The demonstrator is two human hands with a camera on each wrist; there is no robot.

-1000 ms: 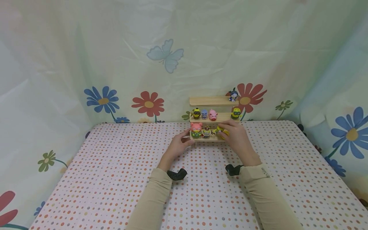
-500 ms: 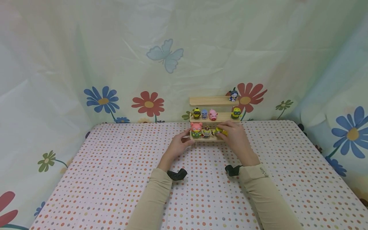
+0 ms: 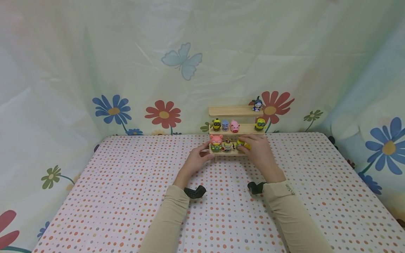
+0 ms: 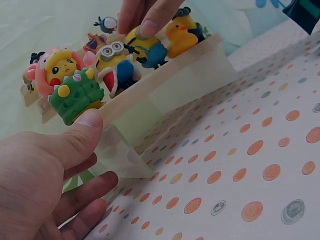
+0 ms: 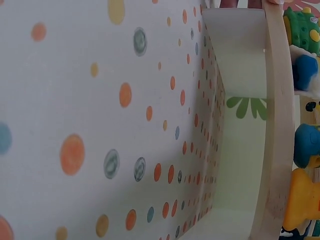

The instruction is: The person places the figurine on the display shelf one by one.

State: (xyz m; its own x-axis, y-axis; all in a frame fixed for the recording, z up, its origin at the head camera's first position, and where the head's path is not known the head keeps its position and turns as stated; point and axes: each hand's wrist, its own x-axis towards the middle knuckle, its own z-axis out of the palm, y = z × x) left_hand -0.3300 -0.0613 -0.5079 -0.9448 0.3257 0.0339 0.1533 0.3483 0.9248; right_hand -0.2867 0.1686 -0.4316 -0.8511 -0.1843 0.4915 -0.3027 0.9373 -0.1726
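My left hand (image 3: 195, 160) holds the left end of a tiered wooden display shelf (image 4: 165, 73), thumb at the end of its lowest tier. My right hand (image 3: 259, 149) pinches a yellow figure in blue overalls (image 4: 150, 54) by its head, over that same tier. Beside it, to the right in the left wrist view, sits a yellow duck (image 4: 181, 42). On the other side stands a goggled figure (image 4: 112, 70) in a red and white cape. A figure with a pink hood and green body (image 4: 75, 95) occupies the left end, close to my left thumb.
The middle tier (image 3: 246, 129) bears a pink pig (image 3: 235, 126), a small blue-grey figure (image 3: 225, 125) and two yellow figures at its ends. A dark blue figure (image 3: 257, 104) stands on the top tier (image 3: 232, 111). Behind hangs a flowered curtain; a dotted cloth (image 3: 142, 196) covers the table.
My right hand has shifted slightly left with the yellow figure along the lowest tier, then stays nearly still. My left hand keeps its place at the shelf's end.
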